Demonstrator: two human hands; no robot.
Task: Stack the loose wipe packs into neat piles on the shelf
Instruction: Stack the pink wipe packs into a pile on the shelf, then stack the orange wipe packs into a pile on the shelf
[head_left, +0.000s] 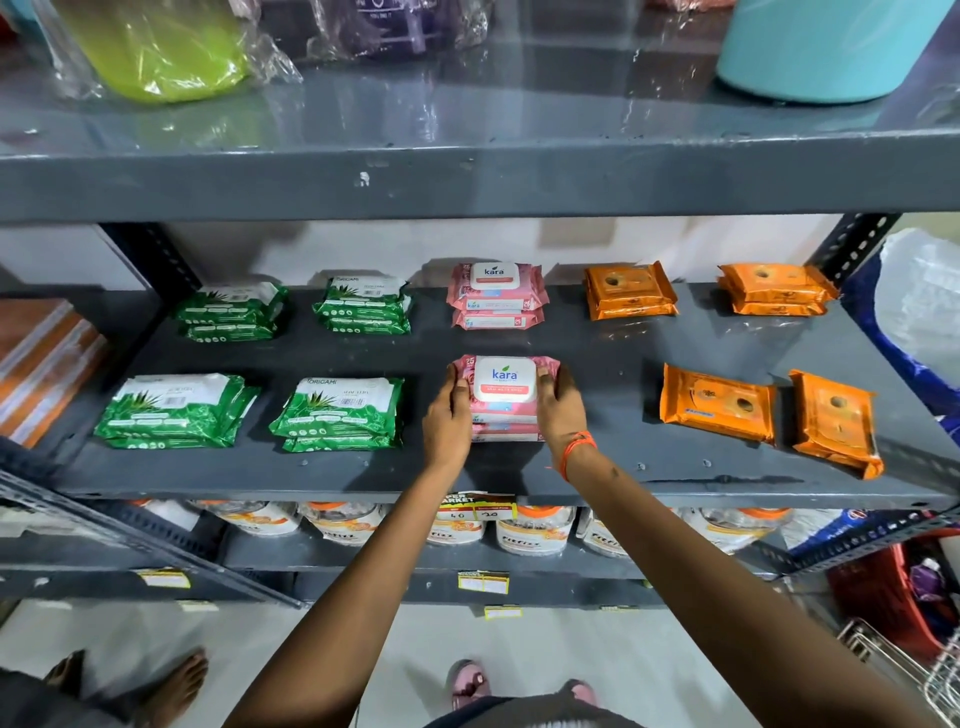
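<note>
Grey shelf (613, 358): pink white-lidded wipe packs (503, 395), stacked.

The shelf (613, 358) is dark grey. Green wipe packs (171, 413) carry white tops and leaf prints; the pink packs (501, 410) have white lids; the other packs (717, 410) are plain orange.

green tub (161, 47), teal bucket (826, 47), jars (535, 535)

4 green wipe piles (340, 413) left of hands, 2 pink piles (497, 293) at/behind hands, 2 orange piles (630, 291) + 2 loose orange packs (717, 402) right.
</note>
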